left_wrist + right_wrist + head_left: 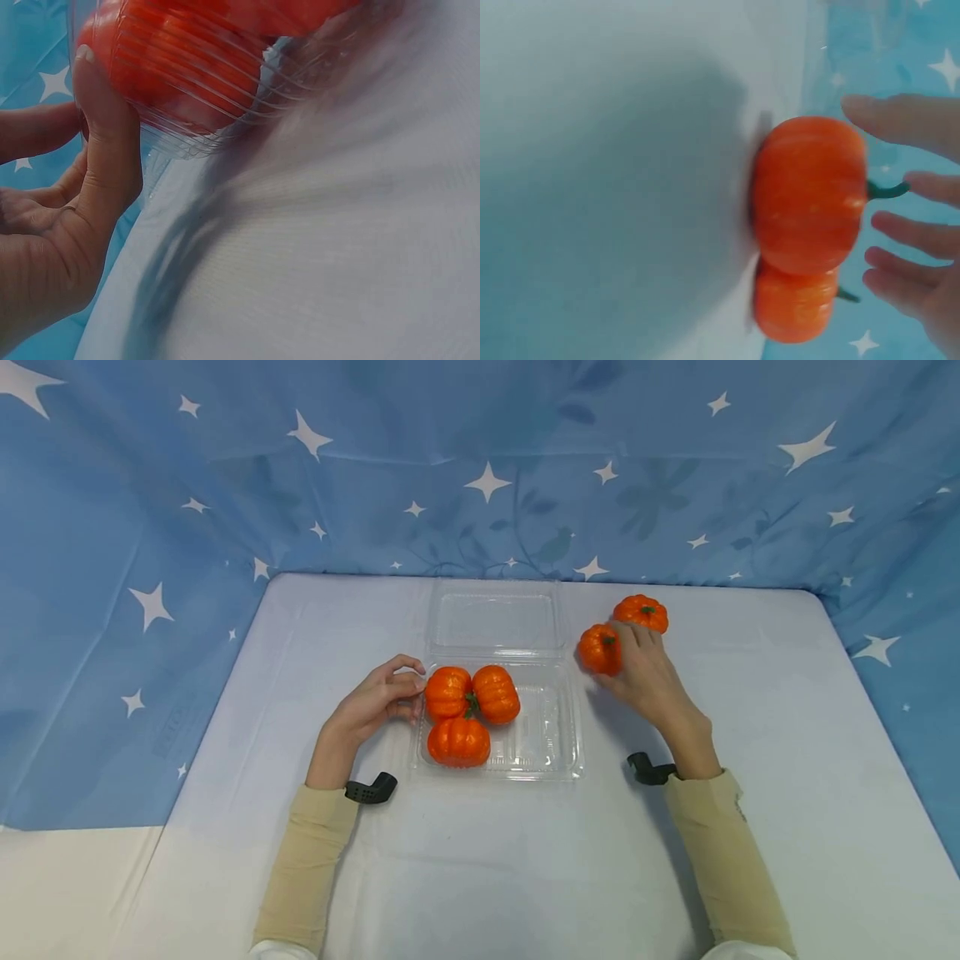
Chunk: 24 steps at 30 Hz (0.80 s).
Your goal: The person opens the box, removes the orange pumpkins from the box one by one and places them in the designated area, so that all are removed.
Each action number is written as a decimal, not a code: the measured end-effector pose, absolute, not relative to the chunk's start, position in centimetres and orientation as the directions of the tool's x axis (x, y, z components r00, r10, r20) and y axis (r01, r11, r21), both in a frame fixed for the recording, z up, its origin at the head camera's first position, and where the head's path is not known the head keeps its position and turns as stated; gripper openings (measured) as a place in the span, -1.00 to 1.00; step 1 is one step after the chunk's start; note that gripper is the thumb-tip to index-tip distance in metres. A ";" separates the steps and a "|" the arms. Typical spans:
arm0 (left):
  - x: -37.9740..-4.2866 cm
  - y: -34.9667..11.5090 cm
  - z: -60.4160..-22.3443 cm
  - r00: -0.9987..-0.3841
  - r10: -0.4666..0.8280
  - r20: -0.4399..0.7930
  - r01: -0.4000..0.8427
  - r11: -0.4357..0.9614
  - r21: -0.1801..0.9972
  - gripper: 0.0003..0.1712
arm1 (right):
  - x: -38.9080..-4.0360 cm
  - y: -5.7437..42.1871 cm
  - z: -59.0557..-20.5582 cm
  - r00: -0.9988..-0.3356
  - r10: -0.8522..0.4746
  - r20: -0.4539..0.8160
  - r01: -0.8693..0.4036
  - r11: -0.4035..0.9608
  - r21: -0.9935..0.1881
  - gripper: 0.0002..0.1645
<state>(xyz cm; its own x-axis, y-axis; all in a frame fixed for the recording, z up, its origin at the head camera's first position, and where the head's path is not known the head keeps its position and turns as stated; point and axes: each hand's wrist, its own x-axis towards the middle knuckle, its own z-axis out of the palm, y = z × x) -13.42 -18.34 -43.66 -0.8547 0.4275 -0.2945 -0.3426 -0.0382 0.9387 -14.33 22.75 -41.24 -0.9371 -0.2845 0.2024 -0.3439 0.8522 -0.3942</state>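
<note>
A clear plastic container [551,718] lies with its lid [497,617] folded back. Three orange toy pumpkins [460,742] sit in its left part, stems together. My left hand [378,697] is at the container's left edge; in the left wrist view its thumb [109,142] lies against the clear wall, fingers behind, pinching the rim. To the right, my right hand [647,675] is over a loose pumpkin [599,650]. In the right wrist view its fingers are spread around that pumpkin's [808,195] stem side, not closed on it. Another pumpkin [642,611] lies just behind.
A white cloth covers the table [495,877]. Behind it hangs a blue curtain [405,460] with white stars. The open lid extends toward the table's back edge. Black wrist cameras [372,788] sit on both wrists.
</note>
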 end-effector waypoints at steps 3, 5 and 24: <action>-13.5 -18.3 -43.6 -0.854 0.428 -0.295 -0.343 -0.036 0.939 -0.77 | -14.0 22.3 -40.6 -0.910 -0.326 0.256 -0.406 0.826 -0.391 -0.10; -13.6 -18.2 -43.5 -0.854 0.425 -0.299 -0.344 -0.030 0.939 -0.77 | -13.9 22.0 -40.0 -0.899 -0.348 0.266 -0.431 0.810 -0.397 -0.12; -13.5 -18.3 -43.4 -0.857 0.408 -0.314 -0.350 -0.016 0.937 -0.68 | -14.3 18.3 -35.2 -0.833 -0.552 -0.028 -0.455 0.714 -0.532 -0.22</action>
<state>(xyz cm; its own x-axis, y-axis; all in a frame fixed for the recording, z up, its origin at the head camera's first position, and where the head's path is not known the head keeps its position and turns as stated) -13.51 -18.31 -43.36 -0.8572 0.4084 -0.3137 -0.3502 -0.0155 0.9366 -14.31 18.28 -35.21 -0.8333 -0.5521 -0.0279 -0.4553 0.7141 -0.5317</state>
